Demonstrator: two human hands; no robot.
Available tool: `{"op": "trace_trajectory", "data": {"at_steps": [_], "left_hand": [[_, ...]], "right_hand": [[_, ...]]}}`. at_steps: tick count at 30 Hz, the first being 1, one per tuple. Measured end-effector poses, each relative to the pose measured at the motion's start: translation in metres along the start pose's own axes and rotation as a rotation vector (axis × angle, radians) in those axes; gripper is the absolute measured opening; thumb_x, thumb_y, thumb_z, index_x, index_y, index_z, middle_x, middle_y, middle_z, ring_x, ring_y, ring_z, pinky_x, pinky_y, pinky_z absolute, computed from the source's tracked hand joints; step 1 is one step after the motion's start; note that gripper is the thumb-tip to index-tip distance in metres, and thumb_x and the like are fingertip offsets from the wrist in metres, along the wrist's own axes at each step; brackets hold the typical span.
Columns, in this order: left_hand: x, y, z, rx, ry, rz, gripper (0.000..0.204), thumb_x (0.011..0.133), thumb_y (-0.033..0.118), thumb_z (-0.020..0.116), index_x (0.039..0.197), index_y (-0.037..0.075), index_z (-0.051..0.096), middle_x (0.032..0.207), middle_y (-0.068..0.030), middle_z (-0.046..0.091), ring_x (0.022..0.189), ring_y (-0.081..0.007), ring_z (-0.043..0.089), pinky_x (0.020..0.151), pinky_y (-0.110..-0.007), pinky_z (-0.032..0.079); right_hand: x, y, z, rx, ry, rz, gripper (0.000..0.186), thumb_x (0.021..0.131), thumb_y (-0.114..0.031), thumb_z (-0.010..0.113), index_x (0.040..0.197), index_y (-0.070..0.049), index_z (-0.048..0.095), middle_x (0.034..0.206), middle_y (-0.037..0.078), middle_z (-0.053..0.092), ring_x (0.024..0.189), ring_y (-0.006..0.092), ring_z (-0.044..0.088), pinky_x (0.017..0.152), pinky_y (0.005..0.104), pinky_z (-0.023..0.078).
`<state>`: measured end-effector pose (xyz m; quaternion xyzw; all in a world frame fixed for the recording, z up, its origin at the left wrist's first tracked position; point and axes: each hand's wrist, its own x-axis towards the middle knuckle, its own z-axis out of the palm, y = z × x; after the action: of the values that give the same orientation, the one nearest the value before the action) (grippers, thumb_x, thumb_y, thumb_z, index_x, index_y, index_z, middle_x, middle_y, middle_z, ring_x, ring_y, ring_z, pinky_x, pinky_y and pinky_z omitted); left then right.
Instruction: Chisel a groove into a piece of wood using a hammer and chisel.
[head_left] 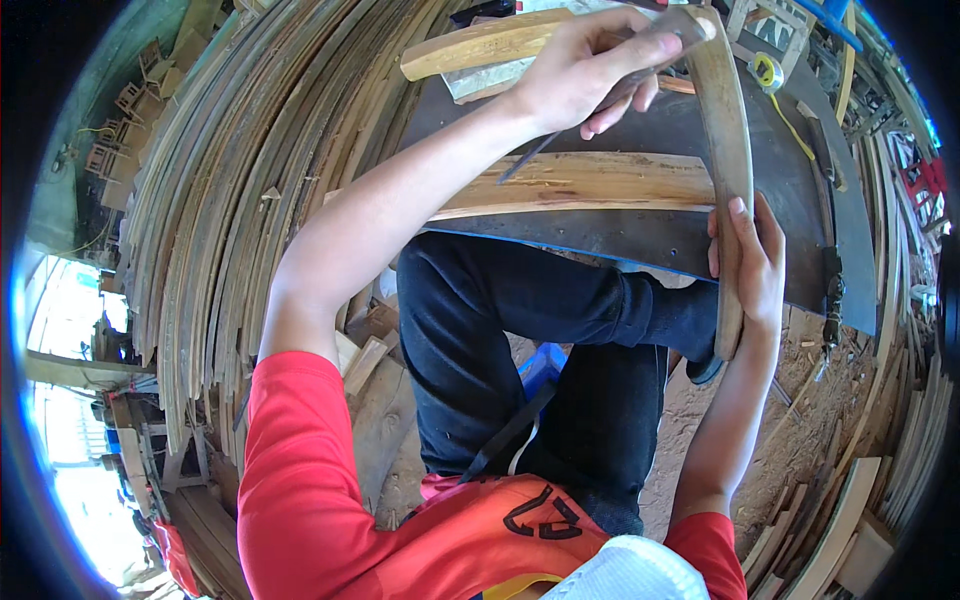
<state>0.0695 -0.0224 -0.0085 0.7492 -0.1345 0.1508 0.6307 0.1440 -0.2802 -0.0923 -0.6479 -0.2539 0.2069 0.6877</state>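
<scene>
A long curved wooden piece [733, 150] stands on end in front of me, its lower end near my knee. My right hand [752, 262] grips its lower half from the right side. My left hand [590, 65] reaches up to its top end and holds a thin dark metal tool [545, 145] whose blade slants down toward a light wooden plank [590, 183]. That plank lies across a dark work board [660, 235]. My legs in dark trousers [540, 340] are folded under the board.
A big stack of bent wooden strips [240, 180] fills the left side. Another rounded wood piece [480, 45] lies at the top. A yellow tape measure [768, 72] sits top right. Offcuts and sawdust [800, 430] cover the ground at right.
</scene>
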Motion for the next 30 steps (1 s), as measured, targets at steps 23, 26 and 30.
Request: {"op": "trace_trajectory", "data": {"at_steps": [23, 26, 30], "left_hand": [[0.013, -0.005, 0.013, 0.075, 0.081, 0.221, 0.046, 0.108, 0.047, 0.044, 0.091, 0.007, 0.059, 0.052, 0.0023, 0.048, 0.038, -0.0053, 0.047, 0.035, -0.02, 0.035], [0.018, -0.007, 0.02, 0.044, -0.045, -0.058, 0.047, 0.107, 0.049, 0.044, 0.094, 0.006, 0.059, 0.055, 0.0032, 0.049, 0.04, -0.0039, 0.044, 0.036, -0.02, 0.033], [0.018, -0.013, 0.021, -0.076, -0.256, -0.188, 0.059, 0.102, 0.063, 0.044, 0.094, 0.006, 0.057, 0.055, 0.0045, 0.045, 0.037, -0.0048, 0.041, 0.033, -0.022, 0.03]], "right_hand": [[-0.002, -0.004, 0.0, -0.021, 0.03, 0.005, 0.035, 0.102, -0.034, 0.06, 0.11, 0.0, 0.059, 0.08, 0.005, 0.059, 0.051, 0.0091, 0.051, 0.045, 0.0239, 0.04], [-0.012, -0.008, -0.002, 0.002, 0.055, 0.014, 0.034, 0.103, -0.034, 0.059, 0.111, -0.001, 0.059, 0.08, 0.006, 0.06, 0.051, 0.0094, 0.051, 0.045, 0.0238, 0.04], [-0.04, -0.01, -0.009, -0.012, 0.098, 0.002, 0.034, 0.103, -0.033, 0.058, 0.117, -0.001, 0.059, 0.08, 0.007, 0.06, 0.05, 0.0098, 0.052, 0.043, 0.0237, 0.04]]}}
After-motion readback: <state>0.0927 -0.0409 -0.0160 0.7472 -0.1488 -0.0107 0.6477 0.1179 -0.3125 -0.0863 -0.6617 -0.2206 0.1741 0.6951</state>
